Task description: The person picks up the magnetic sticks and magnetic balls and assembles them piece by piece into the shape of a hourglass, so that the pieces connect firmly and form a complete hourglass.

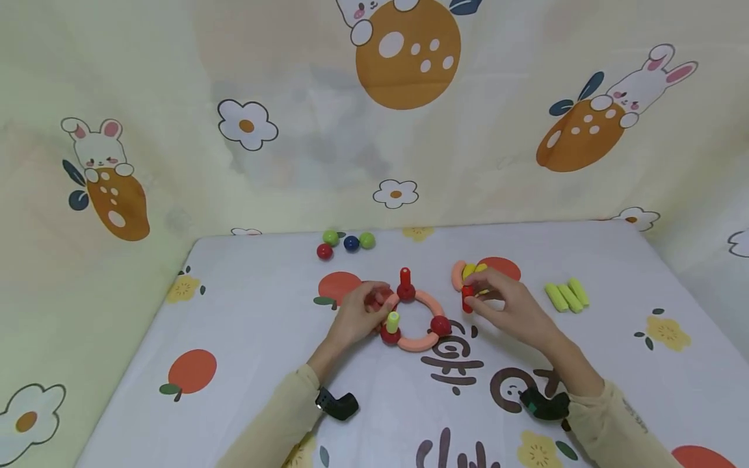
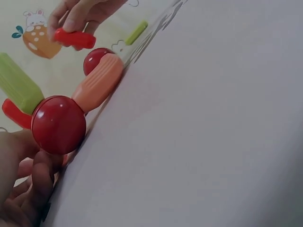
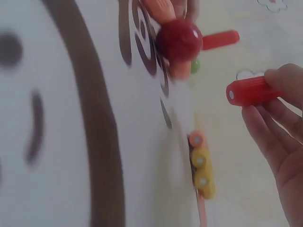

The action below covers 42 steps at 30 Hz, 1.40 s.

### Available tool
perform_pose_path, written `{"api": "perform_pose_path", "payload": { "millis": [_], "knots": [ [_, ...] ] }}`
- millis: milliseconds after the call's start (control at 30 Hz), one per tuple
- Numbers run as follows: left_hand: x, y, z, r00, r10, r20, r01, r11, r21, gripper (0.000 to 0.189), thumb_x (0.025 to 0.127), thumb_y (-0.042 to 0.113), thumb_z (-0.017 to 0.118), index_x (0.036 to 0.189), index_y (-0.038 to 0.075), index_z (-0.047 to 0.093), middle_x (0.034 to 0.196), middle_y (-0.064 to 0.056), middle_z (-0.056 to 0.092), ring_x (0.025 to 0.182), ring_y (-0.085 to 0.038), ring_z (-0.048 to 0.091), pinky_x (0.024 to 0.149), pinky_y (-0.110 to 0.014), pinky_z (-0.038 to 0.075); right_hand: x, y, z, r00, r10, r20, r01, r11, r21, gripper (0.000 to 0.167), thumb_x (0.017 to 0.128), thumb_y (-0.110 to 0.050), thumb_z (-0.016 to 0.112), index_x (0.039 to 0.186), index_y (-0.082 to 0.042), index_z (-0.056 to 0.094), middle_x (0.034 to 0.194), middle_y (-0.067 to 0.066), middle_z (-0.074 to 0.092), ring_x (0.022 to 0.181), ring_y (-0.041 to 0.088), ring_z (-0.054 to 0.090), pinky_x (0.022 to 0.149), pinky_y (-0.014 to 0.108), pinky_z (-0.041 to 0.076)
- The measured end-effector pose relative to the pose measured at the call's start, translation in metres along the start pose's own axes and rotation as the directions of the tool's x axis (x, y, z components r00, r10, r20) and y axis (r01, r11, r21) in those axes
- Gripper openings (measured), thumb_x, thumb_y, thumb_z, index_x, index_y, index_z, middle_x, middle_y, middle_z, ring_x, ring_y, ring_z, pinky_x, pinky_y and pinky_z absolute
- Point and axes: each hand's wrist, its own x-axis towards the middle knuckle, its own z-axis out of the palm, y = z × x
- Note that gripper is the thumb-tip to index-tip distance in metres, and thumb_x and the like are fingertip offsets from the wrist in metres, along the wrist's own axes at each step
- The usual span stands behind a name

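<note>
A ring of peach curved rods [image 1: 418, 344] joined by red balls [image 1: 441, 325] lies flat on the table. From its far ball rises a red rod [image 1: 405, 276]; a light green rod [image 1: 393, 322] stands on the near-left ball. My left hand [image 1: 364, 309] grips the ring's left side, its fingers partly hiding a ball there. To the right of the ring, my right hand [image 1: 509, 305] pinches a separate red rod [image 3: 253, 91] between thumb and fingers, above the table. That rod's grey-dotted end faces outward in the right wrist view and touches nothing.
Behind my right hand lie yellow and peach curved pieces [image 1: 459, 275]. Several light green rods [image 1: 567, 296] rest farther right. At the back left sit loose balls: green [image 1: 367, 240], blue [image 1: 351, 244] and red [image 1: 324, 251]. A printed cloth backdrop [image 1: 316, 182] rises behind the table.
</note>
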Motion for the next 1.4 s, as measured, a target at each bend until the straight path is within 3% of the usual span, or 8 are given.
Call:
{"api": "perform_pose_path", "payload": {
  "millis": [200,567,700,1200,1400],
  "knots": [
    [-0.002,-0.001,0.002,0.999,0.042,-0.031,-0.041,0.999,0.022,0.026,0.088,0.034,0.066,0.11,0.022,0.064,0.095,0.003,0.058,0.054,-0.012,0.056,0.049,-0.025,0.049,0.0,-0.011,0.012,0.999,-0.02,0.031,0.018,0.999,0.05,0.034,0.082,-0.006,0.071,0.114,-0.007,0.058,0.102,-0.003,0.061,0.091,0.006,0.063,0.08,0.018,0.053],
    [-0.004,-0.005,0.001,0.995,0.084,-0.059,-0.079,0.993,0.092,0.026,0.088,0.035,0.065,0.112,0.024,0.066,0.094,0.006,0.058,0.063,-0.01,0.052,0.052,-0.02,0.045,0.003,-0.022,0.025,0.999,-0.04,0.021,0.038,0.995,0.089,0.035,0.081,-0.009,0.073,0.113,-0.01,0.058,0.103,-0.006,0.06,0.095,0.006,0.062,0.081,0.026,0.055],
    [-0.005,-0.005,0.002,0.993,0.101,-0.056,-0.095,0.99,0.103,0.025,0.088,0.036,0.066,0.11,0.024,0.066,0.092,0.007,0.058,0.065,-0.011,0.051,0.054,-0.02,0.044,0.004,-0.023,0.028,0.998,-0.048,0.05,0.043,0.995,0.092,0.035,0.082,-0.01,0.072,0.114,-0.01,0.058,0.104,-0.006,0.059,0.096,0.006,0.062,0.082,0.027,0.055],
    [-0.005,-0.001,0.008,0.996,0.077,-0.051,-0.072,0.993,0.097,0.026,0.087,0.037,0.066,0.109,0.025,0.066,0.091,0.008,0.059,0.069,-0.011,0.052,0.057,-0.02,0.045,-0.004,-0.024,0.03,0.992,0.008,0.125,-0.024,0.991,0.13,0.037,0.081,-0.005,0.071,0.115,-0.008,0.056,0.104,-0.007,0.06,0.095,0.009,0.063,0.082,0.029,0.055],
    [-0.003,-0.001,0.01,0.994,0.099,-0.049,-0.094,0.991,0.099,0.025,0.087,0.036,0.066,0.109,0.024,0.066,0.09,0.008,0.059,0.068,-0.011,0.052,0.057,-0.02,0.045,-0.007,-0.022,0.029,0.987,-0.031,0.16,0.003,0.985,0.172,0.038,0.08,-0.006,0.073,0.114,-0.01,0.057,0.104,-0.006,0.061,0.093,0.01,0.063,0.083,0.033,0.055]
  ]
}}
